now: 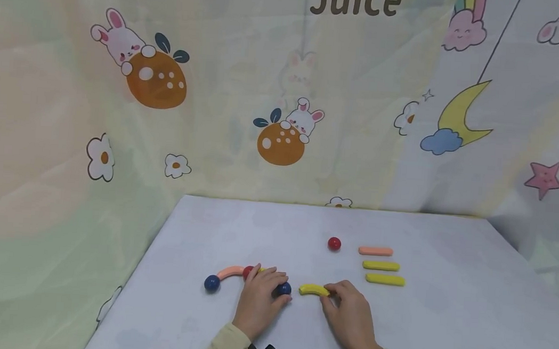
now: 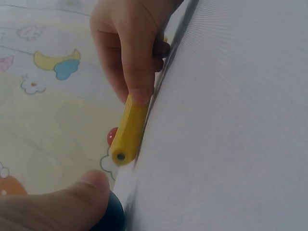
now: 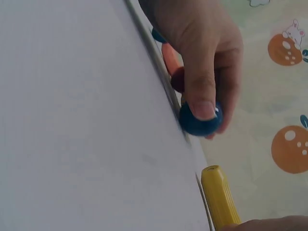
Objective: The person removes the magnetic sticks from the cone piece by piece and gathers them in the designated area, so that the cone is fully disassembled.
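Observation:
My left hand (image 1: 259, 304) lies over a chain of balls and rods and grips the dark blue ball (image 1: 284, 288) at its right end. In the right wrist view, the thumb presses against that ball (image 3: 198, 124). The chain runs left through a red ball (image 1: 247, 272) and a curved orange-pink rod (image 1: 230, 271) to another blue ball (image 1: 212, 283). Fingers hide most of a yellow piece within it. My right hand (image 1: 351, 315) pinches the right end of a curved yellow rod (image 1: 312, 289). Its free end, with a small dark centre (image 2: 121, 156), points at the blue ball, a gap apart.
A loose red ball (image 1: 334, 244) lies farther back on the white table (image 1: 444, 312). To its right are a straight orange-pink rod (image 1: 375, 251) and two straight yellow rods (image 1: 381, 265), roughly parallel. A printed cloth (image 1: 227, 86) hangs behind the table.

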`<state>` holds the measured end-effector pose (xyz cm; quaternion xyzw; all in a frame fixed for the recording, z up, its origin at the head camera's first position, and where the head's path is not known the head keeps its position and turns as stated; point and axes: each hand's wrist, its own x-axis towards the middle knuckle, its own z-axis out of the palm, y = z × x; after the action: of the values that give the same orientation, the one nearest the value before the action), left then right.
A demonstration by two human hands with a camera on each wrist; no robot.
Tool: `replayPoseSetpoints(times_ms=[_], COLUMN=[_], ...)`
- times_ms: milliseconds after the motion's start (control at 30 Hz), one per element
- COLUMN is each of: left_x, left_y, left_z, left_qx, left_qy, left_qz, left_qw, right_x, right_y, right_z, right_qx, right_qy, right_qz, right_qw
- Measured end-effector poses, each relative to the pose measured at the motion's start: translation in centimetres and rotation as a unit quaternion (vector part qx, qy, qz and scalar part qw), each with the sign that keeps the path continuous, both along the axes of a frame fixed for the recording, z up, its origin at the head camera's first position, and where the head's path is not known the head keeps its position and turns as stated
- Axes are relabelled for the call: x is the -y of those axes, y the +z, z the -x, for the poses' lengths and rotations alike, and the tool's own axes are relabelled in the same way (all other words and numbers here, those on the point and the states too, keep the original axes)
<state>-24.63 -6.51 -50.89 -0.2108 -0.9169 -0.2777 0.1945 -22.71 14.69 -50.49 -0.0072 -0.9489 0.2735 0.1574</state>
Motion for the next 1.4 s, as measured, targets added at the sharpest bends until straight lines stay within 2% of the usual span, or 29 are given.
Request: replayPoseSetpoints(times_ms=[133, 233, 333, 467, 633, 833, 933, 1000, 1100, 1167, 1267, 1400], left_x=[0.1, 0.0, 0.0, 0.0, 0.1, 0.1, 0.1, 0.1, 0.2, 0.4, 0.8, 1.4], left_y=[-0.4, -0.5, -0.5, -0.2, 0.2, 0.0, 0.0, 0.0, 0.1, 0.1, 0.2, 0.0], left_z=[0.1, 0.1, 0.1, 0.1, -0.1, -0.1, -0.2, -0.2, -0.3, -0.2, 0.0, 0.3], left_qx=[0.003, -0.006, -0.010, 0.003, 0.020, 0.009, 0.023, 0.027, 0.002, -0.031, -0.061, -0.057], left_qy=[0.003, 0.002, 0.002, 0.004, 0.007, 0.004, -0.009, -0.021, -0.022, 0.001, 0.067, 0.144], left_qz=[-0.006, -0.010, -0.010, -0.009, -0.004, -0.003, -0.020, -0.044, -0.080, -0.092, -0.094, -0.070], left_qw=[1.0000, 0.9999, 0.9999, 1.0000, 0.9998, 0.9999, 0.9995, 0.9984, 0.9966, 0.9952, 0.9914, 0.9855], right_x=[-2.3, -4.4, -6.1, -7.2, -7.1, -7.0, -6.5, -5.5, -3.3, -1.7, 0.4, 2.1], right_y=[0.2, 0.3, 0.2, 0.4, 0.6, 0.4, 0.4, 0.5, 0.5, 0.5, 0.4, 0.3], right_z=[0.0, -0.3, -0.8, -1.0, -0.8, -0.9, -1.2, -1.4, -1.8, -2.0, -2.1, -2.0], right_qx=[0.006, -0.004, -0.019, -0.015, 0.003, 0.011, -0.020, -0.051, -0.079, -0.066, -0.023, 0.011], right_qy=[-0.025, -0.043, -0.057, -0.068, -0.077, -0.094, -0.100, -0.089, -0.049, -0.020, 0.009, 0.027], right_qz=[0.001, 0.002, -0.001, -0.006, -0.003, 0.010, 0.018, 0.016, 0.010, 0.006, 0.024, 0.042], right_qw=[0.9997, 0.9991, 0.9982, 0.9976, 0.9970, 0.9954, 0.9946, 0.9946, 0.9956, 0.9976, 0.9994, 0.9987])
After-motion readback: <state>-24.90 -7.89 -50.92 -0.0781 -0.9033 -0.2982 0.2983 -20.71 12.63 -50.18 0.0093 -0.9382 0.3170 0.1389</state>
